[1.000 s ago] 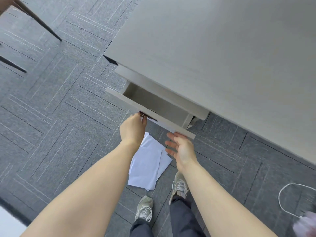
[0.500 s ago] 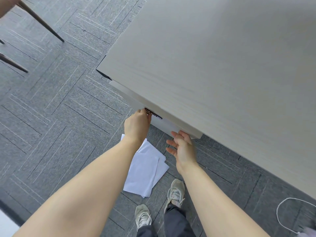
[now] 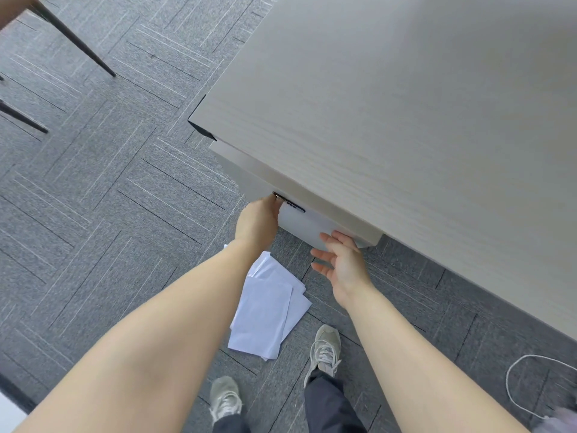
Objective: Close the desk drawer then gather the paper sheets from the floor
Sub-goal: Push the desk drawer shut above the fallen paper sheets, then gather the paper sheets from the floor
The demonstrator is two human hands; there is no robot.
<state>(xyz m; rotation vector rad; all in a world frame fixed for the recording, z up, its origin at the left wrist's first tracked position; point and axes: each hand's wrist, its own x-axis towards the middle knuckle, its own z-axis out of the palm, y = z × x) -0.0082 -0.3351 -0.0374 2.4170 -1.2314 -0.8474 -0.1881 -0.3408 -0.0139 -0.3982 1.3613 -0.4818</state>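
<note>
Pressing against the drawer front (image 3: 309, 226), the left hand (image 3: 256, 220) has its fingers curled together at the dark handle (image 3: 288, 202), though whether they grip it or only push cannot be told. A second ago the drawer stood well out from under the tabletop (image 3: 390, 114) with its bare inside showing; half a second ago only a narrow strip of it showed. It now sits pushed in beneath the tabletop's front edge, with just the pale front face visible and nothing of the inside to be seen. The right hand (image 3: 342, 265) is open with its fingers (image 3: 331, 239) spread apart, the topmost fingertip touching the lower right part of the drawer front, the palm turned toward the other hand; earlier it hovered in much the same pose, a little clear of the panel.

The paper sheets (image 3: 268, 310) lie on the grey carpet floor (image 3: 103, 195) below the drawer, between the two forearms, fanned loosely over one another as they were before. Their upper corner is hidden behind the left wrist. Just beside their lower edge stand two grey shoes (image 3: 324, 343) with dark trouser legs above them. A white cord (image 3: 512, 392) loops on the floor at the lower right, and dark chair legs (image 3: 78, 45) slant across the upper left corner of the view.
</note>
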